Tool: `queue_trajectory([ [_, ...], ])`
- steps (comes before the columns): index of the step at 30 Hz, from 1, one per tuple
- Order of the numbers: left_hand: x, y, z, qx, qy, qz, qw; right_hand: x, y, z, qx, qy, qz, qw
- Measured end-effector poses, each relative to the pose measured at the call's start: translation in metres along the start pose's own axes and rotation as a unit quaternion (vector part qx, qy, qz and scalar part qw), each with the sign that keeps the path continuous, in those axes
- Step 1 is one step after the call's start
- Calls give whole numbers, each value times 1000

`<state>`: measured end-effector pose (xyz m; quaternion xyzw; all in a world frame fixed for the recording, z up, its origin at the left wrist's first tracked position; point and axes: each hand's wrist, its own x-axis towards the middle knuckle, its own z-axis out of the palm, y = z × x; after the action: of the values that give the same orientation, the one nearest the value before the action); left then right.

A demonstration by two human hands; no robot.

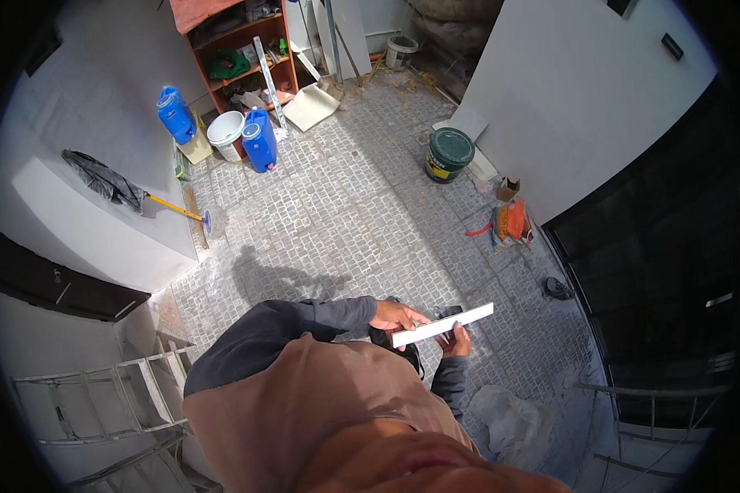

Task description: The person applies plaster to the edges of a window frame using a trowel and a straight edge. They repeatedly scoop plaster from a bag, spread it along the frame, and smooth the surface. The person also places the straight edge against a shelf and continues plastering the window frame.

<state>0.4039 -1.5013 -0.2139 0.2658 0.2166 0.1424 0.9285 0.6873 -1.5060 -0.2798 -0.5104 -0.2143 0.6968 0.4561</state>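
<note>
A narrow white flat strip [442, 324] slants across in front of my body, its right end higher in the picture. My left hand [395, 315] is closed on it near the left end. Fingers of my right hand [455, 342] grip it from the near side, right of its middle. Something dark, partly hidden, lies below the strip between my hands; I cannot make out what it is. Both forearms wear dark grey sleeves.
Cobbled paving [337, 197] spreads ahead. Blue jerrycans [260, 141], a white bucket [226, 135] and a shelf unit [242, 49] stand far left. A green bucket [450, 154] and an orange bag [511, 222] sit right. Ladders [152, 386] flank me; a plastic sheet [510, 423] lies near right.
</note>
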Motion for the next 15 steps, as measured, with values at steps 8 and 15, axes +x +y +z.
queue_trajectory([
  [8, -19, 144, -149, 67, 265, 73, 959, 208, -46, 188, -112, -149, 3, 982],
  [15, -85, 266, -279, 173, 522, 115, 827, 363, -69, 379, -241, -173, 4, 955],
])
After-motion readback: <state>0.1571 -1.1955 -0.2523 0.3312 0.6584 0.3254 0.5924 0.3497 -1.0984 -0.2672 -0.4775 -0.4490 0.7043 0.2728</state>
